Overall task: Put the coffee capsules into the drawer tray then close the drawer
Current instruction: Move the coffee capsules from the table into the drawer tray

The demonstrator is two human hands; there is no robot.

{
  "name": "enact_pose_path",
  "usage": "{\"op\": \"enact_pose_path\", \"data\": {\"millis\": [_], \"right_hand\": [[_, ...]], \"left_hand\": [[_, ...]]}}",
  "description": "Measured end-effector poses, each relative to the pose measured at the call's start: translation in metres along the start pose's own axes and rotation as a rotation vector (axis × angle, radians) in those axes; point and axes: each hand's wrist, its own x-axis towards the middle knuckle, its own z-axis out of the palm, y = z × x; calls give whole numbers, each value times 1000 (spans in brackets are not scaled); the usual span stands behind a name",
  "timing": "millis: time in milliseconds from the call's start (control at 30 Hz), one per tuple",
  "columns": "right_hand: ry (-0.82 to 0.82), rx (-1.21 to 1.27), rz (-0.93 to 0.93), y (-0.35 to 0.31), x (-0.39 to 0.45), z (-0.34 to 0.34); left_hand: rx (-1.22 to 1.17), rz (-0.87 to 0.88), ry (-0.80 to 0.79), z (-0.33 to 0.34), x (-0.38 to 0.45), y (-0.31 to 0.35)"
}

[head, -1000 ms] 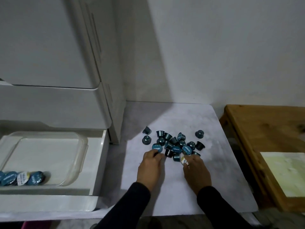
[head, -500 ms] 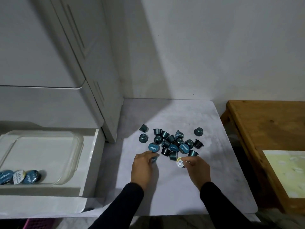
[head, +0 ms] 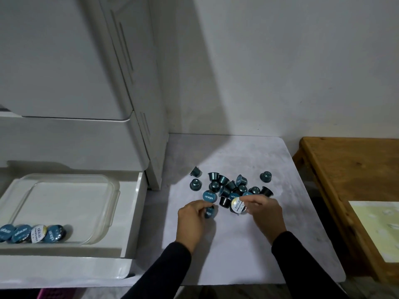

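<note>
Several dark teal coffee capsules [head: 228, 186] lie in a loose pile on the grey-white tabletop [head: 237, 244]. My left hand [head: 191, 223] pinches a blue-lidded capsule [head: 209, 212] at the pile's near left edge. My right hand [head: 266, 214] pinches a white-lidded capsule [head: 237, 205] at the near side of the pile. To the left, the white drawer [head: 133, 212] stands pulled out with a clear plastic tray [head: 71, 203] in it. Several capsules [head: 32, 233] stand in a row along the tray's near edge.
A white cabinet [head: 75, 83] rises above the drawer at the left, its side facing the tabletop. A wooden table [head: 349, 169] with a pale yellow sheet [head: 380, 229] stands at the right. A plain wall runs behind the tabletop.
Both hands have closed on a capsule each and drawn slightly back from the pile; the right hand's white-lidded capsule is lifted and turned toward me. The view has shifted left.
</note>
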Motion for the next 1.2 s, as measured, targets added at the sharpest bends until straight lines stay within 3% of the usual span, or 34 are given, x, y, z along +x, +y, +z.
{"op": "enact_pose_path", "data": {"millis": [133, 300, 600, 733, 833, 967, 1200], "right_hand": [[-110, 226, -23, -53, -2, 2], [-224, 180, -118, -126, -12, 26], [-659, -27, -308, -231, -58, 158], [-782, -201, -386, -240, -73, 227], [-798, -278, -306, -239, -80, 261], [-790, -418, -257, -235, -86, 282], [-823, -588, -330, -234, -89, 301]], "left_hand": [[-80, 30, -18, -41, 1, 25], [-119, 78, -146, -138, 4, 33], [145, -1, -327, -313, 41, -62], [209, -49, -463, -336, 54, -108], [228, -80, -559, -340, 60, -132], [287, -101, -656, -339, 66, -154], [351, -64, -743, -334, 67, -167]]}}
